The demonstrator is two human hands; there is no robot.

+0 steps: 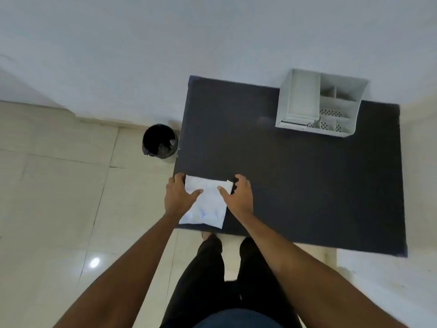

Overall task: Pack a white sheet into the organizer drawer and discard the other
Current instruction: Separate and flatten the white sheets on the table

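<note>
Dark table (307, 185), hands flanking white sheet (205, 204).

Dark tabletop (307, 185) fills the middle, set against the pale wall. On its near left corner lies a creased white sheet (208, 204) (one edge right at the tabletop's front rim). Far right corner: a white organizer (305, 102), standing alone. Down on the tiled floor (59, 185), a black bin (159, 140) sits just beside the tabletop's left edge.
</note>
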